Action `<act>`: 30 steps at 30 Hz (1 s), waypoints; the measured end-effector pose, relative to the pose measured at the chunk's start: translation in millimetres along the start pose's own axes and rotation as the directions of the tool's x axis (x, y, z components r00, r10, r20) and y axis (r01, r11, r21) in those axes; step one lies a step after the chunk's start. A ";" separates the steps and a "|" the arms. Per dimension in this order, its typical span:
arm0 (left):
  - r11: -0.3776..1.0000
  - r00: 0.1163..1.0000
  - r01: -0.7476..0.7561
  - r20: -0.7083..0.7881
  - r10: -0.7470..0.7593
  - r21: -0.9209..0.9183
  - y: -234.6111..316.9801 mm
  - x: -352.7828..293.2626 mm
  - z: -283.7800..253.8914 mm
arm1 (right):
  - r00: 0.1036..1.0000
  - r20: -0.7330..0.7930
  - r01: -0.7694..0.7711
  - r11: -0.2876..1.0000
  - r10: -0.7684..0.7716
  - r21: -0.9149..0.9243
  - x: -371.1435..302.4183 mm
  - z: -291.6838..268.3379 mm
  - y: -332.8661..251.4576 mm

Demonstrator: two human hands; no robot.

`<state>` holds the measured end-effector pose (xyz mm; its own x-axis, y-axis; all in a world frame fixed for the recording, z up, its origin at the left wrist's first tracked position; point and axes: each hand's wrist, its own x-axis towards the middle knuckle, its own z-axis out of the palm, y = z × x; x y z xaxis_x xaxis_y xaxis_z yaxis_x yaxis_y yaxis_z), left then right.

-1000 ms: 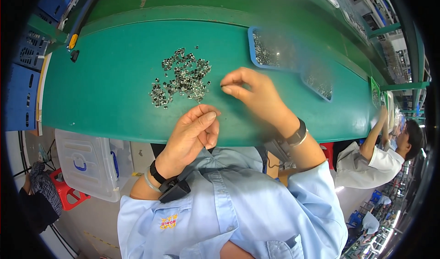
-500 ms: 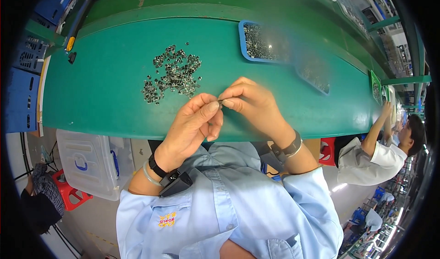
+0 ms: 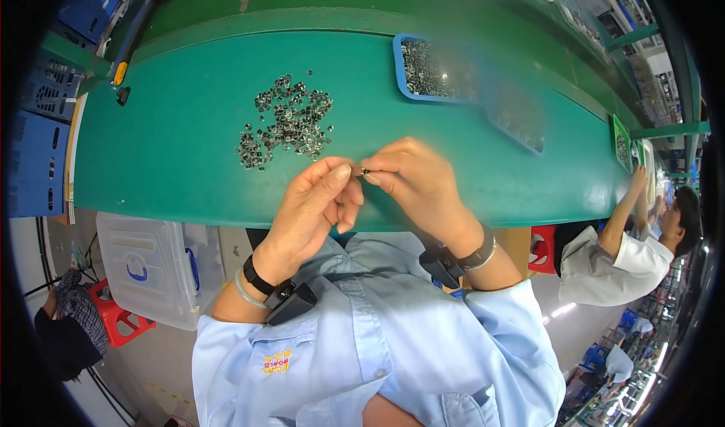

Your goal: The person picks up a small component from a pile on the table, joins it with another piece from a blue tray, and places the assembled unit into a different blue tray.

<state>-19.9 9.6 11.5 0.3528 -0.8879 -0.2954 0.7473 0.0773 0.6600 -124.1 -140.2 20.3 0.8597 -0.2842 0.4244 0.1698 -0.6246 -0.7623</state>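
Note:
Between my thumb and forefinger, my right hand (image 3: 415,178) pinches a small dark and silvery metal part (image 3: 365,171). My left hand (image 3: 313,197) is just beside it, thumb and forefinger pressed together and the other fingers curled. Whether the left fingertips hold a piece of their own is too small to make out. Beyond my hands, a loose pile of similar small metal parts (image 3: 294,121) is spread on the green table mat (image 3: 181,140).
A blue tray (image 3: 401,72) full of small metal parts stands at the back right, with a second, blurred tray (image 3: 521,125) beside it. A lidded clear plastic box (image 3: 143,268) is below the table at left. Another person (image 3: 615,265) works at far right.
My hands have parted slightly at the fingertips, and the small metal part now shows more plainly in my right fingers. The pile looks unchanged.

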 end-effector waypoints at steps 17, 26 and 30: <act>0.998 1.000 0.012 0.011 -0.011 -0.066 -5.0 -3.7 5.2 | 0.981 -0.127 0.126 0.981 -0.145 -0.145 -12.4 10.1 0.9; 0.991 0.996 -0.016 0.084 0.028 -0.136 -15.9 3.5 0.6 | 0.991 -0.107 0.071 0.992 -0.082 -0.107 -19.7 12.0 1.4; 0.996 0.999 0.005 0.053 0.000 -0.093 -16.1 4.9 0.3 | 0.992 -0.089 0.071 0.985 -0.086 -0.160 -18.8 6.9 1.5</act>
<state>-30.4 3.8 -0.4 0.3229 -0.9104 -0.2585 0.7982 0.1151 0.5914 -136.7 -130.8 7.8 0.7953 -0.2932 0.5306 0.1516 -0.7513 -0.6423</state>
